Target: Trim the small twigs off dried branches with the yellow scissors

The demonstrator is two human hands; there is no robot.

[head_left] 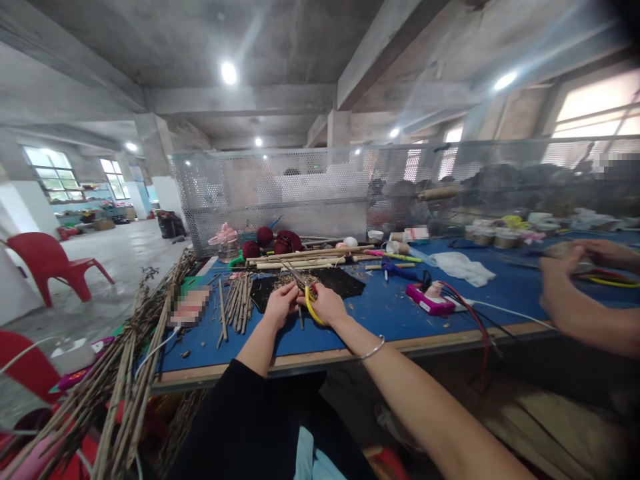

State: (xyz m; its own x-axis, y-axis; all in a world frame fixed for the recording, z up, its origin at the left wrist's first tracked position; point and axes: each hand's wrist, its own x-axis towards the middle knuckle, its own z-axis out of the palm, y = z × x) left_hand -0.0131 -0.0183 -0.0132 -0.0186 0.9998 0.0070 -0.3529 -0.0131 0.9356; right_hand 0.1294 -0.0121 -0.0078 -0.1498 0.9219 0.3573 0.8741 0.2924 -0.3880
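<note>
My right hand (324, 305) is closed around yellow-handled scissors (311, 303), their blades pointing up and away over a black cloth (345, 283). Close beside it, my left hand (283, 301) has its fingers pinched together near the blades; a thin stick (301, 319) shows below, between the hands, though its upper end is hidden. Small brown clippings (287, 280) are scattered on the cloth. To the left of my left hand lies a row of short cut sticks (239, 301) on the blue tabletop (310, 347).
Long dry branches (120, 373) lean across the table's left end. Longer pale sticks (310, 259) and dark red yarn balls (287, 241) lie behind the cloth. A magenta power strip (430, 300) with cords sits right of me. Another person's hands (565, 267) work at the far right.
</note>
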